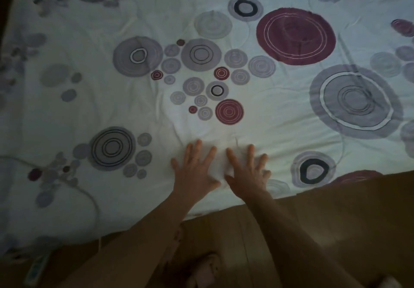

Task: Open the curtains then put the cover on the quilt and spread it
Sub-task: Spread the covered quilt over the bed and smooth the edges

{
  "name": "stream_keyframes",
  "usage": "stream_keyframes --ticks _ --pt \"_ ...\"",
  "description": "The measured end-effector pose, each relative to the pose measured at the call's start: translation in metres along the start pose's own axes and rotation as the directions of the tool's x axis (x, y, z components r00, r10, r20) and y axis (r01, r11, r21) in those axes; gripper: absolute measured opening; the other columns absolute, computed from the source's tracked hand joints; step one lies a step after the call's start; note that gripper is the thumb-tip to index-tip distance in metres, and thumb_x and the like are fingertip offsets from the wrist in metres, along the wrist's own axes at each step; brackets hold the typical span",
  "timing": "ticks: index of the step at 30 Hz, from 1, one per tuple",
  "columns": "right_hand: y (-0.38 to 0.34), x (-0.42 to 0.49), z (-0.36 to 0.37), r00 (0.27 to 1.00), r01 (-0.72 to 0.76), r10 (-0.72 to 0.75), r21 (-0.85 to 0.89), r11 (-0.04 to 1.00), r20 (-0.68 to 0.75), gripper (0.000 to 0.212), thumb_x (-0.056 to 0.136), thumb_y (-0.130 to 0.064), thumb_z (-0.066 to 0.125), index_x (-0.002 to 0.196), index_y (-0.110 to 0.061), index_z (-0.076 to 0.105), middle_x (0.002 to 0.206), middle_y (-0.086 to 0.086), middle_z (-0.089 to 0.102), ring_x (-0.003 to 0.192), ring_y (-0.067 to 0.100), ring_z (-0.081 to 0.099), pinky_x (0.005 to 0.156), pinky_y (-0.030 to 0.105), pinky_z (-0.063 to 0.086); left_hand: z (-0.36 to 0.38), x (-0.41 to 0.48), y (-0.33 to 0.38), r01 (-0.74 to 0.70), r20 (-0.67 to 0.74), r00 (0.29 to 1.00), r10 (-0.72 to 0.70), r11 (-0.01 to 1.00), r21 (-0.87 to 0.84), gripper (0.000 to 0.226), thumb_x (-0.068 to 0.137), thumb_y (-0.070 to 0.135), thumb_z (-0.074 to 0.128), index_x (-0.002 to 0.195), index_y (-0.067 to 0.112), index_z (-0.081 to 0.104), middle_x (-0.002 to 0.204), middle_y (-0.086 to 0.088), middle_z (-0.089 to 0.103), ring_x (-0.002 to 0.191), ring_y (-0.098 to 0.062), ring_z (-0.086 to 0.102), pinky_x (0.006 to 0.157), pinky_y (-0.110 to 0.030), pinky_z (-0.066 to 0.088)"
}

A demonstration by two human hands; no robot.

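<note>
- White cotton-looking quilt cover (156, 113), printed with grey, black and maroon ringed circles, fills most of the head view; it lies spread flat with only shallow creases.
- Far left: cover pattern is dim and blurred there; a thin pale cord-like line (89, 196) curves across the fabric, can't tell if it's printed or a real cord.
- Bottom left: a light strip-shaped object (37, 267) lies on the floor just under the cover's edge; too dark to identify.
- Left hand (197, 171): palm down on the cover near its near edge, fingers straight and fanned apart, pressing flat, gripping nothing.
- Small patch of bare white fabric sits between the two hands; thumbs point toward each other, nearly touching.
- Right hand (246, 173): also palm down on the cover, just beside the left hand, fingers straight and spread, gripping nothing.
- Both forearms are bare and reach in from the bottom of the view.
- Below the hands: a foot in a pale slipper (205, 269) on the floor, between the forearms.
- Right: brown wood floor (336, 220) runs along the cover's near edge; cover edge slants upward toward the right.
- Upper right: largest maroon circle (295, 36) and a big grey ringed circle (356, 100) lie flat on the cover, well apart from the hands.
</note>
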State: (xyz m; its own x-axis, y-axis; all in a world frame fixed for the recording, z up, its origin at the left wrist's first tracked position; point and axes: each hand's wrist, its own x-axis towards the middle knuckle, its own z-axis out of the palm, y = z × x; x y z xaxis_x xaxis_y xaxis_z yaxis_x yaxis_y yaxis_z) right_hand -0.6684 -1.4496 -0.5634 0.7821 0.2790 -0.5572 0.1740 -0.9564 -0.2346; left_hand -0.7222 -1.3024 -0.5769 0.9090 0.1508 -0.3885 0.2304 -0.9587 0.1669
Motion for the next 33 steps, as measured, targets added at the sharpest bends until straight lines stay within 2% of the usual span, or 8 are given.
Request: stream_keyframes --ticks 5,11,18,21,24,29,31,33 --pt "-0.019 0.009 -0.009 0.996 -0.029 0.029 0.006 1.000 -0.088 0.092 0.083 -0.054 0.062 0.146 -0.048 -0.004 0.157 0.002 -0.026 0.143 0.045 -0.014 0.104 0.071 0.025 -0.024 0.009 -0.069 0.102 -0.011 0.995 -0.102 0.995 -0.002 0.120 0.062 0.074 0.065 0.147 0.040 -0.012 0.158 0.001 -0.020 0.144 -0.034 -0.016 0.104 -0.074 0.013" --pt "-0.104 0.024 0.014 0.997 0.061 -0.058 -0.046 0.997 0.058 0.111 0.070 -0.061 0.072 0.143 -0.053 -0.011 0.154 -0.005 -0.032 0.142 0.041 -0.022 0.100 0.076 0.020 -0.034 0.001 -0.147 0.218 0.130 0.971 -0.202 0.968 -0.125 0.137 0.048 0.077 0.071 0.147 0.037 -0.014 0.156 0.000 -0.025 0.142 -0.040 -0.018 0.099 -0.079 0.011" --pt "-0.232 0.010 0.083 0.995 0.095 -0.091 -0.111 0.989 0.043 0.108 0.074 -0.067 0.063 0.141 -0.052 -0.020 0.151 0.001 -0.038 0.137 0.047 -0.030 0.100 0.080 0.005 -0.019 -0.051 -0.242 0.149 0.011 0.989 -0.149 0.989 0.007 0.130 0.050 0.090 0.053 0.148 0.036 -0.014 0.158 -0.006 -0.018 0.144 -0.038 -0.015 0.101 -0.077 0.010" --pt "-0.266 -0.001 0.102 0.993 0.121 -0.118 -0.124 0.985 0.029 0.092 0.091 -0.047 0.053 0.135 -0.055 -0.028 0.151 -0.001 -0.040 0.137 0.046 -0.031 0.100 0.081 0.003 -0.010 -0.078 -0.276 0.131 -0.048 0.990 -0.130 0.991 0.004 0.128 0.055 0.088 0.053 0.148 0.034 -0.016 0.157 -0.009 -0.022 0.143 -0.036 -0.018 0.105 -0.073 0.001" --pt "-0.300 -0.013 0.116 0.991 0.134 -0.131 -0.146 0.980 0.028 0.090 0.092 -0.032 0.049 0.135 -0.056 -0.027 0.151 -0.003 -0.039 0.137 0.045 -0.031 0.100 0.081 0.005 -0.004 -0.106 -0.300 0.072 -0.063 0.995 -0.074 0.997 -0.028 0.118 0.063 0.083 0.053 0.149 0.035 -0.011 0.157 -0.006 -0.022 0.144 -0.034 -0.018 0.106 -0.070 -0.002" --pt "-0.360 -0.028 0.136 0.970 0.239 -0.230 -0.147 0.960 0.079 0.092 0.087 -0.048 0.057 0.139 -0.054 -0.018 0.153 -0.004 -0.033 0.138 0.043 -0.030 0.101 0.080 0.006 -0.022 -0.114 -0.354 0.075 -0.266 0.959 -0.098 0.993 -0.095 0.082 0.084 0.069 0.030 0.152 0.027 0.011 0.159 -0.011 0.007 0.146 -0.033 0.009 0.108 -0.065 0.020" --pt "-0.368 -0.026 0.133 0.968 0.251 -0.244 -0.132 0.959 0.064 0.094 0.083 -0.051 0.061 0.141 -0.053 -0.013 0.154 -0.007 -0.031 0.140 0.040 -0.028 0.102 0.079 0.010 -0.032 -0.104 -0.384 0.140 -0.224 0.961 -0.165 0.982 -0.123 0.081 0.086 0.068 0.033 0.151 0.029 0.006 0.160 -0.010 0.001 0.146 -0.033 0.004 0.108 -0.068 0.018" --pt "-0.379 -0.025 0.131 0.978 0.206 -0.204 -0.116 0.972 0.036 0.097 0.079 -0.058 0.064 0.142 -0.051 -0.008 0.155 -0.007 -0.028 0.142 0.039 -0.024 0.101 0.078 0.014 -0.032 -0.101 -0.417 0.292 -0.063 0.949 -0.309 0.938 -0.187 0.096 0.077 0.080 0.035 0.148 0.034 -0.010 0.159 -0.004 -0.012 0.145 -0.035 -0.005 0.106 -0.071 0.012"
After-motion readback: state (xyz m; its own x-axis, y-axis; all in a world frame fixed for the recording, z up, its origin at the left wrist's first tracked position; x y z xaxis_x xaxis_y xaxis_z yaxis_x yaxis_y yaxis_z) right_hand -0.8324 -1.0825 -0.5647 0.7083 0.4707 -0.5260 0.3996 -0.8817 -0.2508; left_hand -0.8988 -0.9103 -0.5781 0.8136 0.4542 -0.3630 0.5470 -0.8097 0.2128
